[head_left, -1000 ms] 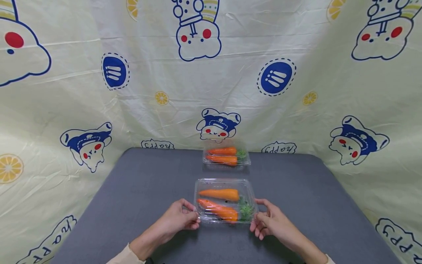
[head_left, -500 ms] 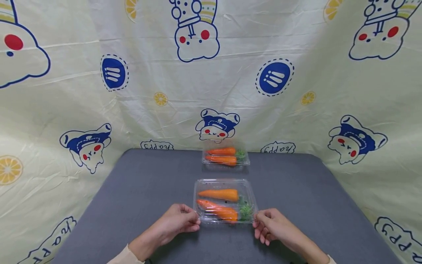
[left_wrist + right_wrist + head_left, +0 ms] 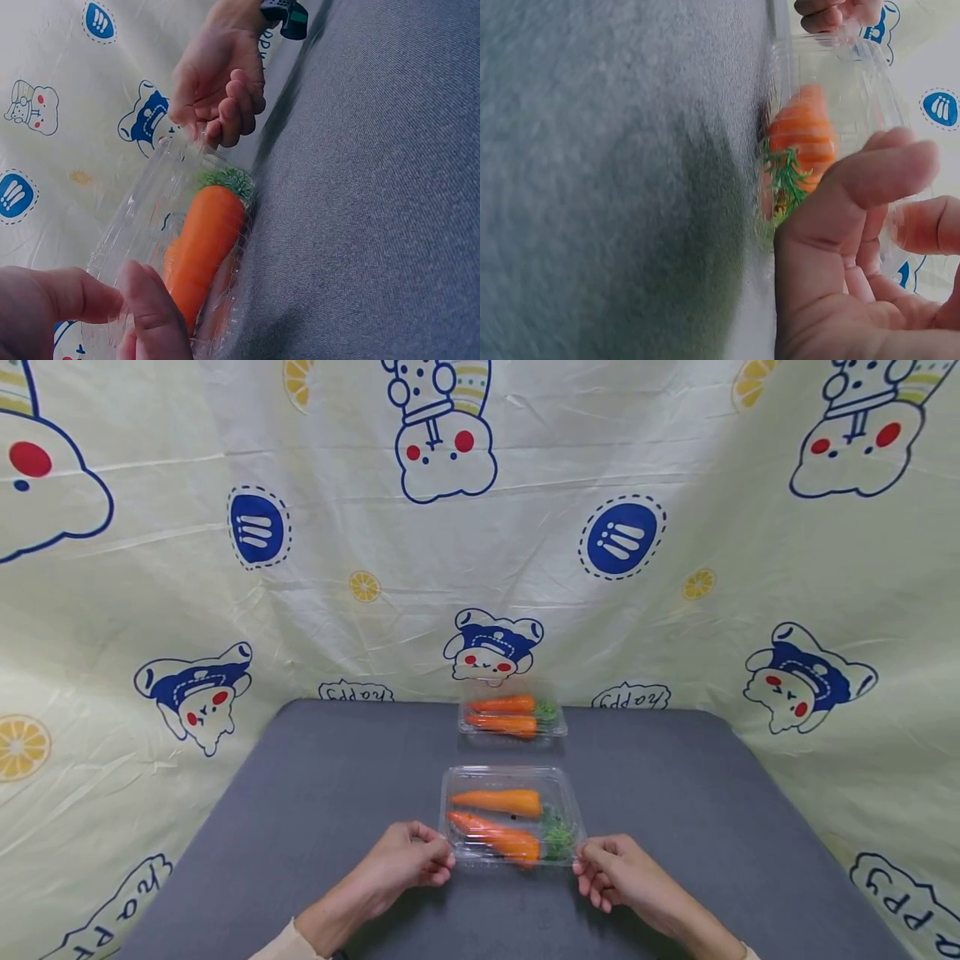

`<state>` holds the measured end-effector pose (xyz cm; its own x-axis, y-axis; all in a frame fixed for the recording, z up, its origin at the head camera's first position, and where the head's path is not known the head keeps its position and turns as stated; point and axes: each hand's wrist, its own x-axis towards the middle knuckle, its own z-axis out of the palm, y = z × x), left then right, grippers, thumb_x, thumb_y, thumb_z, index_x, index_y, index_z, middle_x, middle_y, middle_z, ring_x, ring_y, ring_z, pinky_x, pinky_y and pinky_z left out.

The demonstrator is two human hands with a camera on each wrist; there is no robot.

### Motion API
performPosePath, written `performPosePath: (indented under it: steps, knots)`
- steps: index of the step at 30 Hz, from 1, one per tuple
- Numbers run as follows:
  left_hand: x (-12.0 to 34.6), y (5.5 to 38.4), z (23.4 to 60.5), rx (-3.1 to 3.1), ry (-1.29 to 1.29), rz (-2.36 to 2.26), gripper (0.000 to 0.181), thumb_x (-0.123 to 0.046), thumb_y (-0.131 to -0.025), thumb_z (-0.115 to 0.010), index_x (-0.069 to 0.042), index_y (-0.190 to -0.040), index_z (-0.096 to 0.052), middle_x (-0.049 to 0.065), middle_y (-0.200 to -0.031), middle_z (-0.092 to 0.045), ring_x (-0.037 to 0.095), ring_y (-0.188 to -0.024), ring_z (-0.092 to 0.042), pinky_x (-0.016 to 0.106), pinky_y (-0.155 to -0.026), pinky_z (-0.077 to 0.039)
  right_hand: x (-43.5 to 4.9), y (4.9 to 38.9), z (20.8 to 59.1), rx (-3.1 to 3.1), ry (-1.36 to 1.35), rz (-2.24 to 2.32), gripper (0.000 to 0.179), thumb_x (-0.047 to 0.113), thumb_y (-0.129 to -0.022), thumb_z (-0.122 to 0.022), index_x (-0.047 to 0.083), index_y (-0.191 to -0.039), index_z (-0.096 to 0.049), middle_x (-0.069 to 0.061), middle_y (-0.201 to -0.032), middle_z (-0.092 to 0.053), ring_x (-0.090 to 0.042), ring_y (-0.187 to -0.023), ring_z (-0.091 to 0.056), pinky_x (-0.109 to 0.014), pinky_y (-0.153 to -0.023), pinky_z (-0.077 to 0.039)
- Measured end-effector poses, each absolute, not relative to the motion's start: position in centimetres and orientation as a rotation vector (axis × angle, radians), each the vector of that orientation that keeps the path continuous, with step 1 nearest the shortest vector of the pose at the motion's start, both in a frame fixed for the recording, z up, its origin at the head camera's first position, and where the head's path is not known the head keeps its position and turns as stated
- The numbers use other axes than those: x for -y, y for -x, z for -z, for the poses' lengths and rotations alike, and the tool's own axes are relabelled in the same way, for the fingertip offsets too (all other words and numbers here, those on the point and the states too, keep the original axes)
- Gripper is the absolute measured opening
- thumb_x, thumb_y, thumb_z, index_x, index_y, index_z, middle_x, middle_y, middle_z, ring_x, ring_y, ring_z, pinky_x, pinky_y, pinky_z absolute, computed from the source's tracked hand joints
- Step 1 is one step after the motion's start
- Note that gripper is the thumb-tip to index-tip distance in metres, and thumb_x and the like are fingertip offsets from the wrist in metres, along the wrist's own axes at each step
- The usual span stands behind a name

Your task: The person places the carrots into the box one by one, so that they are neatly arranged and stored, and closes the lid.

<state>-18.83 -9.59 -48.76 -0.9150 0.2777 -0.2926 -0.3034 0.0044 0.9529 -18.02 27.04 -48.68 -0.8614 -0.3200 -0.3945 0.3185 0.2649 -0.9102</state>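
Note:
A clear plastic clamshell box (image 3: pixel 506 772) sits on the dark grey table with its lid down. Inside lie two orange carrots (image 3: pixel 497 802) with green tops (image 3: pixel 557 837), seen through the plastic. My left hand (image 3: pixel 408 864) pinches the box's near left corner between thumb and forefinger. At the near right corner, my right hand (image 3: pixel 621 872) pinches the edge, other fingers loosely curled. In the left wrist view the nearer carrot (image 3: pixel 210 232) fills the box (image 3: pixel 124 217) end to end. The right wrist view shows green fronds (image 3: pixel 786 176) close to the right fingers.
Behind, near the table's (image 3: pixel 360 752) far edge, stands a second clear box (image 3: pixel 558 729) with two carrots (image 3: pixel 502 724) in it. A patterned cloth (image 3: pixel 637 627) hangs around the back and sides of the table.
The right forefinger, earlier stretched along the box's side, has drawn back to the corner with the thumb. The left fingers have also closed together on their corner. The box stays put.

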Motion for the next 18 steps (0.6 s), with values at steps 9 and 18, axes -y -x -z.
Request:
performPosePath:
  steps: [9, 18]
  knots:
    - [9.73, 18.74, 49.04, -1.864, 0.019, -1.978, 0.018, -0.002, -0.106, -0.071, 0.003, -0.118, -0.059, 0.01, -0.093, -0.079, 0.009, -0.072, -0.073, 0.022, -0.07, -0.067, -26.97, 17.89, 48.98, -1.975, -0.052, 1.723, 0.029, 0.021, -0.122, -0.053, 0.011, -0.103, -0.072, 0.002, -0.084, -0.07, -0.008, -0.069, -0.06, -0.024, -0.063, -0.053]
    - [9.65, 18.64, 49.0, -1.875, 0.026, -1.972, 0.018, -0.003, -0.108, -0.071, 0.003, -0.119, -0.057, 0.012, -0.096, -0.081, 0.01, -0.072, -0.073, 0.024, -0.071, -0.068, -26.83, 17.82, 48.79, -1.948, -0.061, 1.751, 0.025, 0.017, -0.119, -0.053, 0.012, -0.102, -0.071, 0.003, -0.085, -0.07, -0.007, -0.068, -0.059, -0.022, -0.063, -0.051]
